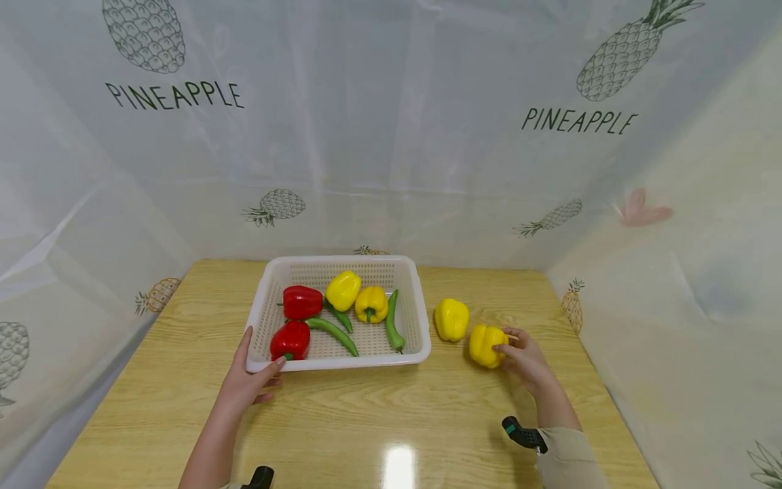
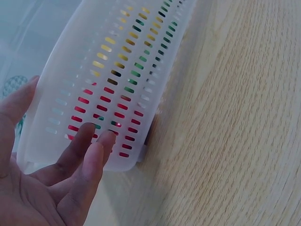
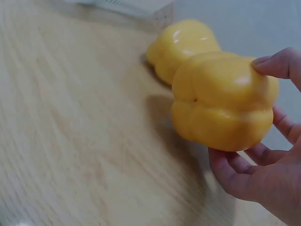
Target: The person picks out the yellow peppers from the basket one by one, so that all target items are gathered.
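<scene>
A yellow bell pepper (image 1: 487, 345) is held in my right hand (image 1: 524, 360), its thumb on one side and fingers on the other. The right wrist view shows the held pepper (image 3: 223, 101) tilted above the wood, casting a shadow. A second yellow bell pepper (image 1: 452, 319) lies just behind it, right of the basket. My left hand (image 1: 247, 380) rests at the front left corner of a white plastic basket (image 1: 360, 365), fingers loosely spread. In the left wrist view, its fingers (image 2: 77, 148) lie against the slotted wall.
Inside the basket are red bell peppers (image 1: 302, 302), yellow bell peppers (image 1: 343, 291) and several green chili peppers (image 1: 394, 322). The wooden table (image 1: 342, 421) ends against a pineapple-print sheet (image 1: 366, 136) at the back and sides.
</scene>
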The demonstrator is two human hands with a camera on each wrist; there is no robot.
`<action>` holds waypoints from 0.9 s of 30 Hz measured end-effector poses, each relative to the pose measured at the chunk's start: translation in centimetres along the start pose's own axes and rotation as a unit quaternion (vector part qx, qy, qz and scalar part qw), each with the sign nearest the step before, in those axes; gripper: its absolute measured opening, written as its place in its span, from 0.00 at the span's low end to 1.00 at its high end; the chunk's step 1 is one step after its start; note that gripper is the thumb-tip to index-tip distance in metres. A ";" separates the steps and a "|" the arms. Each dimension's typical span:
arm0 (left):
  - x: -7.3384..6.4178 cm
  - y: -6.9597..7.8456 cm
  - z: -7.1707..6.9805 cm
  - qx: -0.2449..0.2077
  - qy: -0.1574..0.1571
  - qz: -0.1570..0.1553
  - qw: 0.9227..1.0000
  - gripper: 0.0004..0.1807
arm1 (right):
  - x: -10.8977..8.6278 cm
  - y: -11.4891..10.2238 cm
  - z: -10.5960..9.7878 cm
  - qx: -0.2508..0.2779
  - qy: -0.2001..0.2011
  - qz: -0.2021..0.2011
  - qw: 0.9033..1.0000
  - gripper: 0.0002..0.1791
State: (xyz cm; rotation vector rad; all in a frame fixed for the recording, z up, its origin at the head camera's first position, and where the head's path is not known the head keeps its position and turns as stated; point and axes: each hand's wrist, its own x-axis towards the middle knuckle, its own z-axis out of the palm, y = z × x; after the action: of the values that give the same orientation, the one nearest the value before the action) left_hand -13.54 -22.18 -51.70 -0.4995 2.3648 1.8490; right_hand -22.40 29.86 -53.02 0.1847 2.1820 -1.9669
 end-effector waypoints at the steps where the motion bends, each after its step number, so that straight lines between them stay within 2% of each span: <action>1: 0.0 0.0 0.0 0.000 0.000 0.000 1.000 0.58 | 0.0 0.2 0.0 -0.005 0.001 0.002 1.000 0.30; 7: 0.0 0.1 0.1 0.003 0.001 -0.001 1.000 0.57 | 0.6 0.6 0.1 -0.019 0.010 0.026 0.999 0.35; 13: 0.0 -0.1 0.1 0.003 0.000 0.001 1.000 0.58 | 1.2 0.6 0.0 0.001 0.005 0.045 0.999 0.38; 20: 0.1 -0.1 0.1 0.001 -0.002 0.001 1.000 0.58 | 1.3 0.4 -0.8 -0.013 -0.045 0.014 0.999 0.40; 27: 0.2 0.0 0.0 0.002 -0.002 -0.003 1.000 0.58 | 1.1 -0.4 -0.9 -0.033 -0.057 -0.002 0.998 0.37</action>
State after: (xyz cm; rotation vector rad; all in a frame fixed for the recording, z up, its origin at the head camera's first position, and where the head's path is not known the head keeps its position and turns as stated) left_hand -13.70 -22.23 -51.76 -0.5019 2.3623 1.8400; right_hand -23.58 30.65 -52.77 0.0550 2.1718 -1.8564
